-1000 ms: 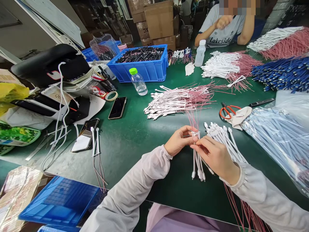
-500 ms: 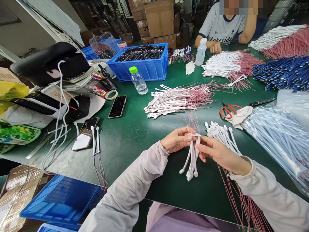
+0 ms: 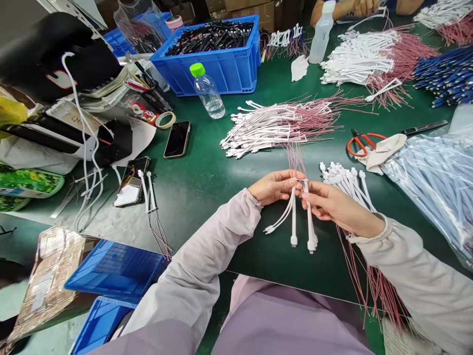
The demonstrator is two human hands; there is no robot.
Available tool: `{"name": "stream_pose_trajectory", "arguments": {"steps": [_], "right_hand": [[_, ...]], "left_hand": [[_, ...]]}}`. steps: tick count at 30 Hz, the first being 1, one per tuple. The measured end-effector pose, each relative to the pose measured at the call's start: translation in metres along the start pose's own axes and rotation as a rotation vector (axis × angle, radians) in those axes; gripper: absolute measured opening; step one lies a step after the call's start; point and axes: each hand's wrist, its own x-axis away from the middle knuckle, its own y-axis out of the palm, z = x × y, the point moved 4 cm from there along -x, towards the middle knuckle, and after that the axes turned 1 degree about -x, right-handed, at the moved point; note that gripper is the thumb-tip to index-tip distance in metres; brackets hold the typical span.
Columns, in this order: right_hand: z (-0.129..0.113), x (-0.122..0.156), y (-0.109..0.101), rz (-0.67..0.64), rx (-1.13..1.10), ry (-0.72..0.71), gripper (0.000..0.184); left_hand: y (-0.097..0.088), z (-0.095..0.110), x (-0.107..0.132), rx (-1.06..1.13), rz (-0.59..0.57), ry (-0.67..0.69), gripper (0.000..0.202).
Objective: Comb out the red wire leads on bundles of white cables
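My left hand (image 3: 275,187) and my right hand (image 3: 332,206) meet over the green table (image 3: 207,182), both pinched on a small bunch of white cables (image 3: 295,222) with thin red wires. The white plug ends hang down and fan out below my fingers, the red wires point away from me. Just right of my hands lies a row of finished white cables (image 3: 345,180), their red tails running under my right sleeve. Beyond my hands sits a loose pile of white and red cables (image 3: 275,128).
Orange-handled scissors (image 3: 360,144) and a cloth lie to the right by a clear bag of pale cables (image 3: 439,182). A water bottle (image 3: 207,91), blue crate (image 3: 216,52), two phones (image 3: 177,139) and tape sit to the left. Another person's hand (image 3: 364,6) shows at the far edge.
The view has tipped down and the table shifted up. My hands stayed together on the bunch, and its hanging plug ends have spread apart.
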Motion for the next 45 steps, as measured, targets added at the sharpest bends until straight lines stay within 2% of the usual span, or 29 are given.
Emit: {"name": "stream_pose_trajectory", "arguments": {"steps": [5, 11, 16, 21, 26, 29, 34, 42, 45], "right_hand": [[0.002, -0.003, -0.002, 0.033, 0.061, -0.042, 0.033], [0.001, -0.003, -0.002, 0.054, 0.095, -0.075, 0.031], [0.002, -0.003, -0.003, 0.069, 0.083, -0.079, 0.028], [0.006, -0.005, -0.003, 0.09, 0.068, -0.064, 0.028], [0.01, -0.005, -0.002, 0.077, 0.223, -0.079, 0.028], [0.017, -0.004, 0.001, 0.03, 0.338, -0.043, 0.029], [0.026, -0.003, 0.008, -0.116, 0.376, 0.021, 0.025], [0.027, 0.002, 0.012, -0.16, 0.464, 0.021, 0.022], [0.027, 0.003, 0.012, -0.16, 0.393, 0.02, 0.023]], "left_hand": [[-0.006, -0.002, -0.001, -0.055, 0.017, -0.035, 0.035], [-0.004, 0.0, 0.0, -0.03, -0.008, -0.023, 0.032], [-0.005, -0.001, -0.001, -0.014, 0.022, -0.019, 0.031], [-0.004, 0.0, -0.001, -0.081, 0.027, -0.024, 0.032], [0.002, 0.01, 0.0, -0.39, 0.088, 0.161, 0.044], [0.007, 0.021, 0.003, -0.486, 0.086, 0.277, 0.045], [0.003, 0.047, 0.014, -0.452, 0.187, 0.434, 0.044], [0.001, 0.064, 0.024, -0.399, 0.228, 0.547, 0.038], [-0.004, 0.072, 0.029, -0.372, 0.327, 0.587, 0.037]]}}
